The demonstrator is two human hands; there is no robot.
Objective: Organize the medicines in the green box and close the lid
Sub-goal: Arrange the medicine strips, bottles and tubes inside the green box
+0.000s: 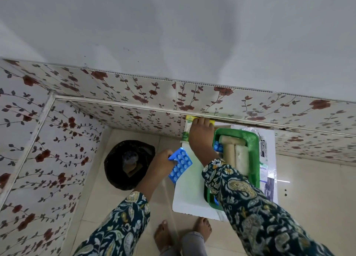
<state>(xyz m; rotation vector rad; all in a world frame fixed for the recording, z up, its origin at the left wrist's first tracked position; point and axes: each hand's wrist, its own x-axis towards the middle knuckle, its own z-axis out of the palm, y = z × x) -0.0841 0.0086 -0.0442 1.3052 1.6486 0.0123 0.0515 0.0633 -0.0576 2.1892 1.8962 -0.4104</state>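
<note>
Partly behind the right hand [200,138], a yellow-green packet [189,119]; contents unreadable

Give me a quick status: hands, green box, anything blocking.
Left hand holds blue blister pack. Right hand on yellow-green packet by the wall. Green box open, bandage rolls inside. Right forearm crosses box; nothing else blocking.

Glossy blue plastic blister pack [180,164], smooth green plastic box [255,155], matt white tabletop [189,196], printed cloth sleeve [250,201]

Grey upper wall [173,24]; floral panels [57,140]; pale tiled floor [308,178]; white table [190,196]
</note>
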